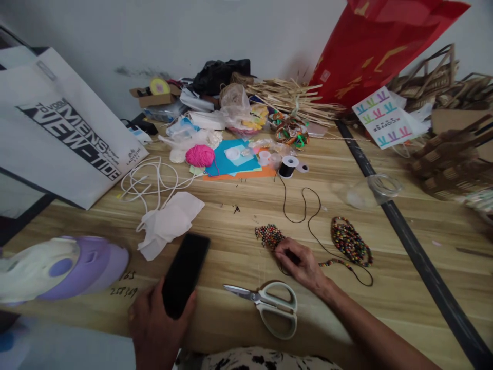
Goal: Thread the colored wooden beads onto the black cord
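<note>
In my left hand [159, 313] is a black smartphone [187, 272], gripped by its lower end with the dark screen facing up. My right hand [302, 262] is closed at the edge of a small piece of multicoloured beadwork [269, 235], fingertips pinched on it. A white-handled pair of scissors [277, 308] lies between my hands, its blades pointing left. To the right of my right hand, strung beads [350, 241] lie coiled on the wooden table. Black cord [319, 205] runs in loose curves from a spool [288, 167] behind the beadwork.
Pink yarn [200, 155], blue sheets and plastic bags crowd the back. A clear tape roll [383, 186] sits at right, near woven baskets [442, 159]. White cable [154, 180], tissue [169, 221], a purple-and-white appliance [69, 267] and a large paper bag [57, 128] occupy the left.
</note>
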The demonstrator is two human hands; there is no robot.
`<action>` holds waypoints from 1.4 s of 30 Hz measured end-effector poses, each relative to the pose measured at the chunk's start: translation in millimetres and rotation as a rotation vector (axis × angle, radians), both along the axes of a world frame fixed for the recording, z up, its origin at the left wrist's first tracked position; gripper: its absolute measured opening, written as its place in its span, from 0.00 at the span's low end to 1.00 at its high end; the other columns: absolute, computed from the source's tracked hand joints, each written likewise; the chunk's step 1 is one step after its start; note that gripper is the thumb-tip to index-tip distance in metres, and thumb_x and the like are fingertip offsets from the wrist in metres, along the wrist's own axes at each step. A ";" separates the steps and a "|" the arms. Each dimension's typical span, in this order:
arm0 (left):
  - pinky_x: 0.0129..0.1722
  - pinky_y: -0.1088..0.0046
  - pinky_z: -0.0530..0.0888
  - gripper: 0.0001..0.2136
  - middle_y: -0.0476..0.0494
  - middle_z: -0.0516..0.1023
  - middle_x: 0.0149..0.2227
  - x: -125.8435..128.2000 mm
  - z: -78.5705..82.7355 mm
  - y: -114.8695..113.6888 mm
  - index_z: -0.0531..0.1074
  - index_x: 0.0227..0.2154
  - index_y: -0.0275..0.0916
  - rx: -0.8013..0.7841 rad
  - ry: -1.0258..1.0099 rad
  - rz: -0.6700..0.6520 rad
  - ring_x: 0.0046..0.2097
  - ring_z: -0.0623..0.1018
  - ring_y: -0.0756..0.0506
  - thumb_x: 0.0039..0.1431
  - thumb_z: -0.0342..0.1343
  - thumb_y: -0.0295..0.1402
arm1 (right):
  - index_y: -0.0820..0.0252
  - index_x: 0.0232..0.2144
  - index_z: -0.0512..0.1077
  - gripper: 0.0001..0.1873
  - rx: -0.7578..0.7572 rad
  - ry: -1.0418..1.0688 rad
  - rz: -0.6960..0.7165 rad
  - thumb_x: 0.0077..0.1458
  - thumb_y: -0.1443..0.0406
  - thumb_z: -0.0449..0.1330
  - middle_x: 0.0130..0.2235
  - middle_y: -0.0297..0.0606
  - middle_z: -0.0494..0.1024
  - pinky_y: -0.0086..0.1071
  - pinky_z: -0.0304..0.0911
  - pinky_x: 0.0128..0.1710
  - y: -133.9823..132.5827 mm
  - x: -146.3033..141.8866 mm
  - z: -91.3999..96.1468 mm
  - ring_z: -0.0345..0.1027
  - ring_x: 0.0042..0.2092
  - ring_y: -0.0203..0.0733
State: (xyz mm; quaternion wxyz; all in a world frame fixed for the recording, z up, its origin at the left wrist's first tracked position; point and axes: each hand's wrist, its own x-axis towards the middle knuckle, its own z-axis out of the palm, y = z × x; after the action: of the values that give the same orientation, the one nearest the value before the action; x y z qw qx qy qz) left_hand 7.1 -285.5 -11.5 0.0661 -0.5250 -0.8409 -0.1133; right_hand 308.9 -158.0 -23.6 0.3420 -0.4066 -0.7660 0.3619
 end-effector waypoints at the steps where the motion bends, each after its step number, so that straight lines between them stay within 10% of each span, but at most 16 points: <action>1: 0.50 0.52 0.66 0.30 0.27 0.66 0.45 -0.4 -0.7 1.4 0.67 0.49 0.25 -0.007 0.006 -0.009 0.49 0.67 0.31 0.55 0.45 0.49 | 0.60 0.29 0.68 0.10 0.002 0.004 -0.002 0.61 0.62 0.53 0.28 0.37 0.71 0.28 0.62 0.29 -0.1 -0.3 0.3 0.65 0.29 0.37; 42: 0.39 0.59 0.69 0.29 0.29 0.68 0.44 7.4 7.6 48.2 0.67 0.49 0.26 -0.065 0.126 -0.086 0.43 0.71 0.33 0.56 0.47 0.49 | 0.60 0.29 0.69 0.10 0.008 -0.002 0.004 0.62 0.63 0.53 0.27 0.38 0.71 0.29 0.63 0.30 0.5 -1.1 5.1 0.65 0.30 0.38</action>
State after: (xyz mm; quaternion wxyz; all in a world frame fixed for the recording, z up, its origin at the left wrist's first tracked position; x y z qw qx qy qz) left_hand 14.5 -237.3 -4.0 0.0967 -0.5685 -0.8151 -0.0554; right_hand 307.8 -157.5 -18.5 0.3423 -0.4040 -0.7685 0.3592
